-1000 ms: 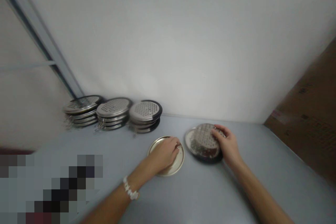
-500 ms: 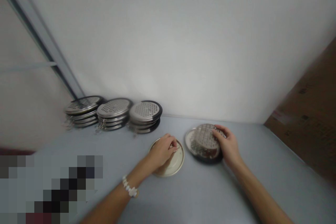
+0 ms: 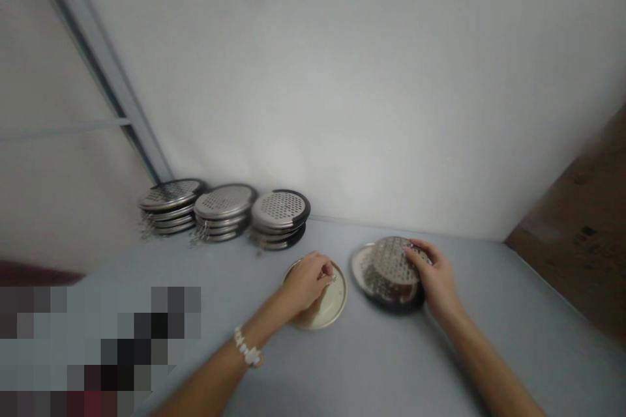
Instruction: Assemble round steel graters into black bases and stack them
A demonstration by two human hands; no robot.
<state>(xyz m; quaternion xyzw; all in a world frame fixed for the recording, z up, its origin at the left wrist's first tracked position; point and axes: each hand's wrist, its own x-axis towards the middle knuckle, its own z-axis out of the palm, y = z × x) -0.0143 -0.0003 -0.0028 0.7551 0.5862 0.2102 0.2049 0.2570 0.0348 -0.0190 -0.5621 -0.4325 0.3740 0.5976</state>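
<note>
**Left hand point(image 3: 306, 283) pinches, right hand point(image 3: 437, 280) grips**

The left hand's fingers point(image 3: 317, 262) close on a small metal fitting point(image 3: 332, 278) at the far rim of a plain pale metal disc point(image 3: 327, 309), which lies flat near the back edge of the grey bench point(image 3: 391, 365). Just right of it, the right hand, partly curled, has hold of a perforated steel disc point(image 3: 391, 260) over a dark-rimmed metal dish point(image 3: 360, 262). Three stacks of perforated discs point(image 3: 225, 208) stand along the back edge, against the wall point(image 3: 342, 78).

Readable text: none that I can make out.
Cardboard box point(image 3: 572, 221), off to the right of the right hand point(image 3: 437, 283): dark printed marks point(image 3: 588, 231), too blurred for me to read.
</note>
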